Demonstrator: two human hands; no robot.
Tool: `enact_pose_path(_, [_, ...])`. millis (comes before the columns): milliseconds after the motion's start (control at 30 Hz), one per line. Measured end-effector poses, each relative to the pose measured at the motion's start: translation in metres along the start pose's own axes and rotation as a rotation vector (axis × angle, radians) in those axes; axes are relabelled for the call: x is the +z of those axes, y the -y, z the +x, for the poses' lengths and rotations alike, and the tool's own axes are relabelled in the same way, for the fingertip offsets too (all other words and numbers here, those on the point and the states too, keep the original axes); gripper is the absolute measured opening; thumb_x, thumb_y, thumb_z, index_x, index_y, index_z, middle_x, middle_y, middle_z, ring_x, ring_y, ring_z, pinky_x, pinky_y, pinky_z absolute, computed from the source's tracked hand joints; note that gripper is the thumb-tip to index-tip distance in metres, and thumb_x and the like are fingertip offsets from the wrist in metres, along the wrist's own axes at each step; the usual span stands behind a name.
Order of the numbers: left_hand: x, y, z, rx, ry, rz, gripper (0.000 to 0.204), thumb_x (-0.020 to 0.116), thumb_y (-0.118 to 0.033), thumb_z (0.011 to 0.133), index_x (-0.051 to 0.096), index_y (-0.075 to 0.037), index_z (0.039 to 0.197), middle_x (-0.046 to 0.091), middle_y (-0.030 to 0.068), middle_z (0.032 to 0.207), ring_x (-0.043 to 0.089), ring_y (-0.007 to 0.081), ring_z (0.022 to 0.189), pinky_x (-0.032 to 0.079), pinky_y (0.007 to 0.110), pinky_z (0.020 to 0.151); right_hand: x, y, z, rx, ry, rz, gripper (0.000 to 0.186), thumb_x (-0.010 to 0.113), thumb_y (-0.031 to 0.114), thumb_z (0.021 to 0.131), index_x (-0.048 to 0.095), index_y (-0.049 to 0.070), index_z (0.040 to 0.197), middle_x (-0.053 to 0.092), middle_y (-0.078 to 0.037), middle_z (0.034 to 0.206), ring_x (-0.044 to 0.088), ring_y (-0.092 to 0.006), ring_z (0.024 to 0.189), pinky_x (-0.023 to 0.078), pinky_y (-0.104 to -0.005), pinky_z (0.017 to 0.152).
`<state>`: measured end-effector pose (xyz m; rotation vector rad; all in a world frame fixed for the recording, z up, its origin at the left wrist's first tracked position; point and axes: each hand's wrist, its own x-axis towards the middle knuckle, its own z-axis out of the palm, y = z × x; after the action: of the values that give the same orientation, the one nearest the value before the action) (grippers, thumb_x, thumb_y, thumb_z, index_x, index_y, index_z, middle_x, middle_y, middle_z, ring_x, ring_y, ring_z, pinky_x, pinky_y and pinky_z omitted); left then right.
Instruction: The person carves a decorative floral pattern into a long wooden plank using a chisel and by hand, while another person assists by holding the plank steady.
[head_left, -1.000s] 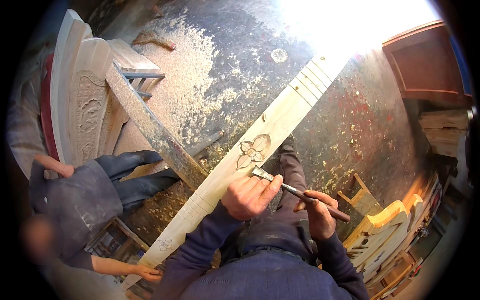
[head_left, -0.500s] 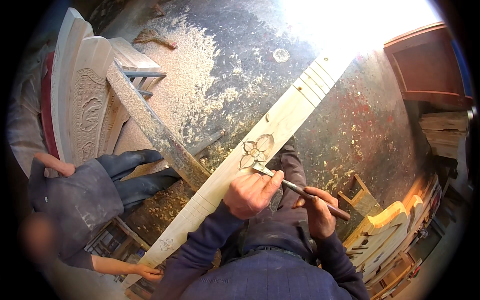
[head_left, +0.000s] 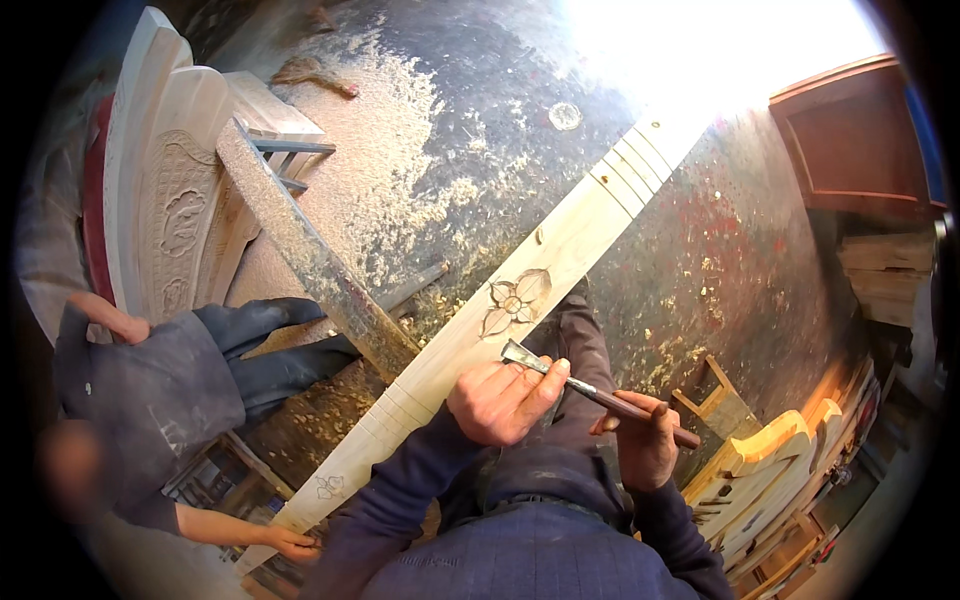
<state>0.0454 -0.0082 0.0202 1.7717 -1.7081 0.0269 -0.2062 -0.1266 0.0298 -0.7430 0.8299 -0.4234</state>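
Observation:
A long pale wooden board (head_left: 470, 298) runs diagonally under my arms, with a carved four-petal flower (head_left: 514, 303) at its middle. My left hand (head_left: 508, 400) pinches a wood-carving gouge (head_left: 600, 396) near its metal blade, just above the board. The blade's wide end hangs close below the flower, apart from its petals. My right hand (head_left: 645, 440) has its fingers closed round the dark handle at the other end. A smaller drawn flower outline (head_left: 329, 486) lies near the board's lower left end.
At the left a co-worker (head_left: 150, 390) rests a hand (head_left: 292, 543) by the board's lower end. Behind stands a carved wooden panel (head_left: 180, 210). A dusty beam (head_left: 315, 250) meets the board. Sawdust (head_left: 370, 150) covers the floor; curved wooden pieces (head_left: 770, 450) lie right.
The gouge has drawn back from the flower's lower petal, its blade now lifted and turned. Both my hands have shifted slightly with it, and the view has moved a little.

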Motion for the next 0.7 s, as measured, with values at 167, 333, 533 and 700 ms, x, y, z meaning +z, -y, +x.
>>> enact_pose_path(167, [-0.001,0.0,0.004,-0.055,0.073,-0.017,0.058,0.079,0.001,0.085,0.076,-0.002,0.143,0.058,-0.0001,0.073,0.058,0.015,0.058,0.044,0.034,0.052,0.003,0.005,-0.004,-0.008,-0.036,-0.06,0.063,0.071,0.04,0.11,0.07,-0.016,0.137,0.081,-0.029,0.113,0.082,-0.0381,0.099,0.068,-0.0546,0.095])
enact_pose_path(333, [0.003,0.002,0.005,-0.057,0.088,0.018,0.064,0.077,-0.002,0.082,0.077,-0.006,0.146,0.053,-0.0007,0.072,0.055,0.0165,0.058,0.045,0.035,0.053,0.0,-0.002,-0.01,-0.006,-0.014,0.021,0.05,0.077,0.028,0.105,0.071,-0.01,0.137,0.081,-0.029,0.123,0.082,-0.0404,0.112,0.067,-0.0557,0.101])
enact_pose_path(533, [0.008,0.002,0.004,-0.075,0.022,0.01,0.062,0.077,-0.003,0.082,0.079,-0.008,0.144,0.055,-0.0004,0.073,0.057,0.0168,0.06,0.046,0.035,0.054,-0.013,-0.025,-0.011,0.041,0.034,0.211,0.058,0.074,0.043,0.111,0.065,-0.002,0.147,0.077,-0.028,0.134,0.077,-0.0425,0.125,0.065,-0.0587,0.104])
enact_pose_path(700, [0.007,0.001,0.005,-0.089,0.047,0.023,0.06,0.076,-0.005,0.083,0.079,-0.008,0.142,0.06,-0.0003,0.077,0.059,0.0173,0.062,0.047,0.035,0.054,-0.015,-0.026,-0.012,0.094,0.041,0.168,0.058,0.067,0.05,0.114,0.061,0.006,0.152,0.075,-0.024,0.139,0.074,-0.0401,0.131,0.065,-0.0603,0.105])
